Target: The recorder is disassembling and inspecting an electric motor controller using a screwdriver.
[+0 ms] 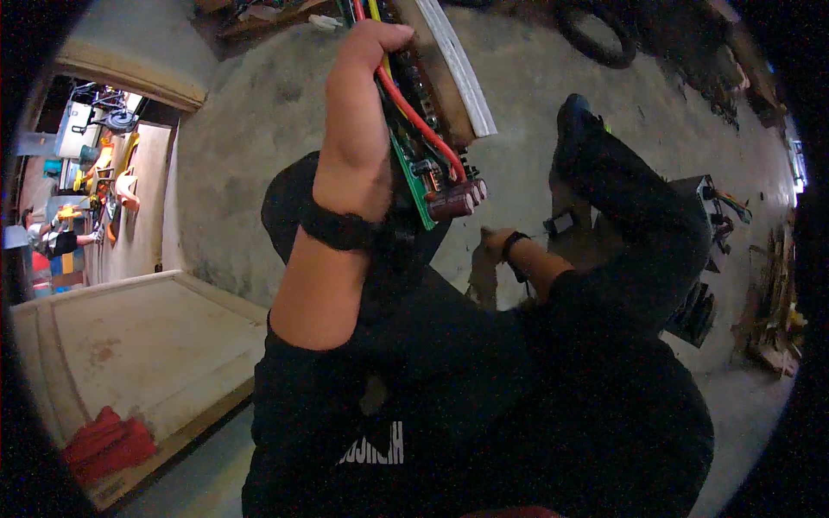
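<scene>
Close to the camera, my left hand (363, 82) is wrapped round a green circuit board (416, 177). Thick red and yellow wires run along the board, and the red wire (432, 129) ends near brown cylindrical capacitors (453, 200) at its lower end. A long pale strip (458, 65) lies along the board's right side. Lower down, beyond my body, my right hand (496, 242) is near the floor, a black band on its wrist. Its fingers are small and dark, so whether it holds anything is unclear. A small dark rectangular object (561, 224) lies near it.
At my right sits a metal box (695, 190) with loose coloured wires, and dark blocks (691, 315) lie below it. A black tyre (596, 34) is at the far right. On the left are a framed pale panel (164, 337), a red cloth (108, 445) and a doorway with another person (60, 237).
</scene>
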